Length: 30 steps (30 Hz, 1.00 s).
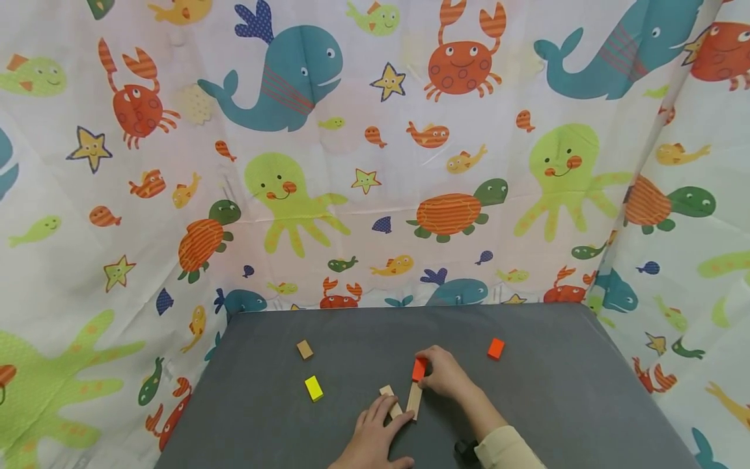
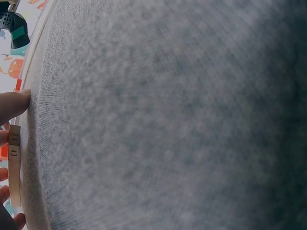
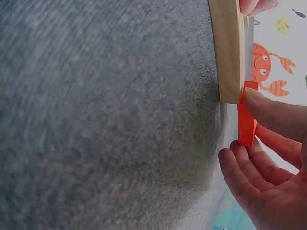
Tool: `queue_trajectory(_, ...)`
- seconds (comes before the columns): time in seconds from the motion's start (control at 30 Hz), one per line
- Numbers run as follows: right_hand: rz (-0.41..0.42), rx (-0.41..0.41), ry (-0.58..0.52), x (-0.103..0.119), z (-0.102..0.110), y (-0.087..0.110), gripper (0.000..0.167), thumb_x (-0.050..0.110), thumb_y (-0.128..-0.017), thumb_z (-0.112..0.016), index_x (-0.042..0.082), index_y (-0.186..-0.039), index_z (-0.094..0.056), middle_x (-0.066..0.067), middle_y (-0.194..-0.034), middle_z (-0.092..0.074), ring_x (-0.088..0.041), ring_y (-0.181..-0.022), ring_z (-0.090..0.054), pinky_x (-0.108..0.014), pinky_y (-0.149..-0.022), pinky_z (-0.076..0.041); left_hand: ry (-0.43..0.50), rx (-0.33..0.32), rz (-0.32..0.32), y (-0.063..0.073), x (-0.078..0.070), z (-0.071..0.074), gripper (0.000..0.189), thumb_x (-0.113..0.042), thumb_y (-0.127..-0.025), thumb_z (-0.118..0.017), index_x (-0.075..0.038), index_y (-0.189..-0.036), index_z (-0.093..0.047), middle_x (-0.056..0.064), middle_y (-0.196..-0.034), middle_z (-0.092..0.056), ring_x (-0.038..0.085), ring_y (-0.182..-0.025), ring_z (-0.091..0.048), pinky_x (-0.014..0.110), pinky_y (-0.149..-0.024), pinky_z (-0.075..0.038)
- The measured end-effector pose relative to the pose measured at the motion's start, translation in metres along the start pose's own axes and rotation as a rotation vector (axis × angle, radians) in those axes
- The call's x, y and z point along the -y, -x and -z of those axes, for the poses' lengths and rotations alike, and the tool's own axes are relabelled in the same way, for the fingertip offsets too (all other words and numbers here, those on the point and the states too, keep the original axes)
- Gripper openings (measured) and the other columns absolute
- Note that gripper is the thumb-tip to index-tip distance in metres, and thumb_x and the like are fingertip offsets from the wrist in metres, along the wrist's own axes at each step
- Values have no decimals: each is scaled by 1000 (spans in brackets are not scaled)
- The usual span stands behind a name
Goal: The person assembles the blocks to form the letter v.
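Right hand (image 1: 448, 376) pinches the red block (image 1: 418, 369), lengthwise toward the tabletop's (image 1: 527, 404) far edge, capping the wooden plank (image 1: 413, 400), left hand's (image 1: 373, 432) fingers spread nearer us!

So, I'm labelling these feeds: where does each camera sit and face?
Head: worn there, facing forward and down over the gray tabletop; left hand, right hand.
Left wrist: worn there, facing tabletop; thumb and fingertips at left edge.
Right wrist: worn there, facing tabletop; right hand pinching an orange block.
Head and right wrist share that block.
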State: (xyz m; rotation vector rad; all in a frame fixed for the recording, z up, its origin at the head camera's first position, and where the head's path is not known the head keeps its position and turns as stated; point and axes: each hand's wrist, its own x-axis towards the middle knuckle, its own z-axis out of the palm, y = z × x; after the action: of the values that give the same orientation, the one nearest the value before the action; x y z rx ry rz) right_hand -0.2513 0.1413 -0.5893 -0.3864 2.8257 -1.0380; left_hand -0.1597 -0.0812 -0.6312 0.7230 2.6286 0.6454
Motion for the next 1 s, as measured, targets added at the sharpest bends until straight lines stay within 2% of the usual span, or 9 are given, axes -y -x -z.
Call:
queue_trajectory(0.47, 9, 17, -21, -2, -1, 0, 56, 5, -71, -89, -2, -123, -69, -17, -117, -65, -29, -100, -61, -52, -93, -53, 19, -8, -25, -3, 8, -6, 73, -74, -85, -61, -53, -150, -34, 0, -161, -29, 34, -149, -26, 68, -106, -35)
queue_trajectory(0.73, 18, 21, 3, -2, -2, 2, 48, 11, -75, -88, -1, -119, -71, -15, -115, -67, -30, -101, -62, -53, -93, -53, 16, -24, -41, -2, 10, -8, 73, -73, -85, -61, -52, -151, -35, 0, -161, -29, 33, -149, -27, 67, -106, -35)
queue_trajectory(1.0, 35, 10, 0, -2, -3, 3, 48, 12, -75, -88, -3, -118, -72, -14, -111, -67, -29, -99, -62, -52, -91, -53, 5, -38, -61, -3, 12, -9, 73, -75, -85, -58, -52, -150, -35, 0, -160, -29, 33, -149, -27, 68, -104, -36)
